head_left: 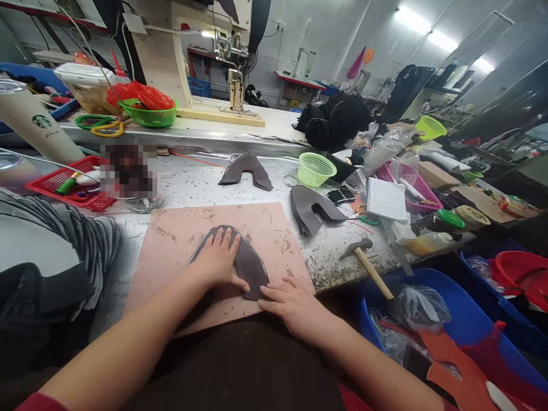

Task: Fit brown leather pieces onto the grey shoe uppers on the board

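Note:
A dark brown leather shoe-upper piece (pixel 250 265) lies flat on a pink cutting mat (pixel 180 240) at the near edge of the workbench. My left hand (pixel 216 260) presses flat on top of the piece, fingers spread. Resting on the mat at the piece's lower right tip is my right hand (pixel 291 302), fingers extended and touching its edge. Neither hand grips anything.
Two more brown cut pieces (pixel 246 168) (pixel 310 208) lie farther back. A hammer (pixel 368 265) rests at the right edge, by a notebook (pixel 386 200) and green basket (pixel 315 169). A sewing machine (pixel 192 57) stands behind. Blue bins (pixel 462 319) sit lower right; a red tray (pixel 64 182) at left.

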Action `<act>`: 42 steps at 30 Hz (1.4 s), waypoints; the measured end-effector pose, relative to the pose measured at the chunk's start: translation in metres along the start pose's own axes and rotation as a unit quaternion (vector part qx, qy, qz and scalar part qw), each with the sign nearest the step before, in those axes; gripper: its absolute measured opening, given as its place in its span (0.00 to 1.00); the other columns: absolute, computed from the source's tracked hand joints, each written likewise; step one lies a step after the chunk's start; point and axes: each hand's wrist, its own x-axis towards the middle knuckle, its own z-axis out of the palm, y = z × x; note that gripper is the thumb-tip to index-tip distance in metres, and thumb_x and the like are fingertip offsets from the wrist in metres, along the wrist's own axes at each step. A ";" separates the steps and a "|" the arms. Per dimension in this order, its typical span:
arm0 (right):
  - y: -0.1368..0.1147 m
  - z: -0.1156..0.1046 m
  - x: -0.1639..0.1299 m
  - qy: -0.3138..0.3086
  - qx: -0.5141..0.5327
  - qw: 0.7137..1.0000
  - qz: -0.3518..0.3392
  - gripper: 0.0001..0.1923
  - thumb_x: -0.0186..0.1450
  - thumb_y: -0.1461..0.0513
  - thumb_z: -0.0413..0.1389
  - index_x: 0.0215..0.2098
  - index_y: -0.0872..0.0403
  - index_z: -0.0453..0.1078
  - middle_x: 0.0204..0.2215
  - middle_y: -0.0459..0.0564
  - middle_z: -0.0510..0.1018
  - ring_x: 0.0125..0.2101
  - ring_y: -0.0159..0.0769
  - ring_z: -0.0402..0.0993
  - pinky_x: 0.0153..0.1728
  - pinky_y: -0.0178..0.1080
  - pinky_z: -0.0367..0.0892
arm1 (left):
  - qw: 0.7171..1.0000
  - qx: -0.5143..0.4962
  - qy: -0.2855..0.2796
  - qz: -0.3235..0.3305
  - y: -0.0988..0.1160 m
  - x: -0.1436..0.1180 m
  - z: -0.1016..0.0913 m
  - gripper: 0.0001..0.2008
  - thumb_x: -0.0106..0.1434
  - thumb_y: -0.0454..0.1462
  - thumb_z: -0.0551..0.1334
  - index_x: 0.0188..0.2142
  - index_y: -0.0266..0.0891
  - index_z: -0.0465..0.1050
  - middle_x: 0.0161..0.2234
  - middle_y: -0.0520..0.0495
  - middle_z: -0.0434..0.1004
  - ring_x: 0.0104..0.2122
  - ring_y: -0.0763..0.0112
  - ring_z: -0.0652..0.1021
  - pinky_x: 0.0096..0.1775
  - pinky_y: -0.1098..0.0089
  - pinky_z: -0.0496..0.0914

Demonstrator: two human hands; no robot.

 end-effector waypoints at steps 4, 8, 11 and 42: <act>-0.005 -0.024 0.015 -0.012 0.024 1.000 0.011 0.18 0.55 0.70 0.47 0.37 0.49 0.72 0.32 0.48 0.78 0.33 0.35 0.71 0.44 0.42 0.58 | 0.996 -0.040 0.068 0.035 -0.029 0.003 -0.004 0.22 0.58 0.50 0.51 0.45 0.39 0.67 0.49 0.41 0.64 0.47 0.60 0.68 0.45 0.65 0.64; -0.006 -0.028 0.067 0.112 0.081 0.990 0.009 0.21 0.57 0.70 0.43 0.46 0.54 0.67 0.41 0.50 0.74 0.40 0.34 0.69 0.42 0.37 0.62 | 0.993 -0.026 0.110 0.041 -0.043 -0.007 0.006 0.15 0.62 0.39 0.48 0.45 0.40 0.66 0.46 0.43 0.66 0.46 0.64 0.68 0.45 0.66 0.65; -0.002 -0.012 0.116 0.161 0.124 0.979 0.015 0.25 0.58 0.70 0.40 0.53 0.55 0.59 0.50 0.50 0.68 0.48 0.32 0.63 0.48 0.37 0.59 | 0.988 -0.018 0.144 0.050 -0.040 -0.018 0.017 0.16 0.62 0.39 0.49 0.48 0.39 0.64 0.48 0.42 0.65 0.51 0.63 0.64 0.51 0.63 0.59; -0.007 0.019 0.143 0.208 -0.011 0.976 0.062 0.22 0.64 0.56 0.41 0.55 0.51 0.58 0.58 0.54 0.55 0.58 0.45 0.46 0.54 0.53 0.42 | 0.986 -0.148 0.070 -0.031 -0.002 -0.103 -0.010 0.17 0.63 0.42 0.47 0.47 0.41 0.66 0.45 0.44 0.72 0.45 0.63 0.71 0.46 0.62 0.66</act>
